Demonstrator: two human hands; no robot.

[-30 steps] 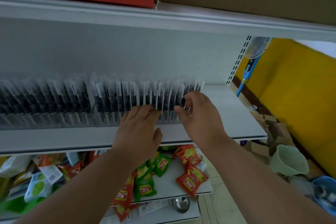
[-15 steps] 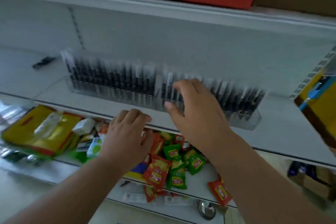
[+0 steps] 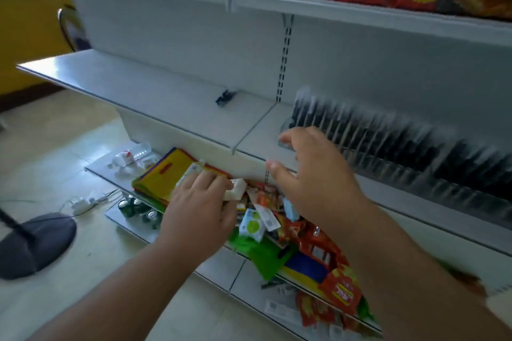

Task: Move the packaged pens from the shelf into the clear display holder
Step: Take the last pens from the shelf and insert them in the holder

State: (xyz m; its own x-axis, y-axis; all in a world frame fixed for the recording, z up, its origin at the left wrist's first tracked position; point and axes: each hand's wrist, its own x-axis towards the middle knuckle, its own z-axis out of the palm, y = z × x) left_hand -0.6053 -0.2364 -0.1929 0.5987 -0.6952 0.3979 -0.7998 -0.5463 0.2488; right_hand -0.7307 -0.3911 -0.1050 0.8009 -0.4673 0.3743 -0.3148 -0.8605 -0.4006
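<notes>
Head view: the pens [image 3: 388, 138] are seen standing in a blurred row in the holder [image 3: 286, 130] on the shelf [image 3: 171, 97], at 3 o'clock. The right hand [image 3: 310, 171] is held with spread fingers, empty, by the holder's left end. The left hand [image 3: 202, 207] is lowered at 6 o'clock, fingers loosely bent; nothing is gripped.

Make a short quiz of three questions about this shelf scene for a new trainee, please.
1. True or false: the right hand grips a pen.
2. Where does the dark loose item lie? A) on the shelf, left of the holder; B) inside the holder; C) on the floor.
3. Fill in: the pens stand in a ___ holder.

Key: 1 false, its fingers are spread and empty. 2 A. 3 clear.
</notes>
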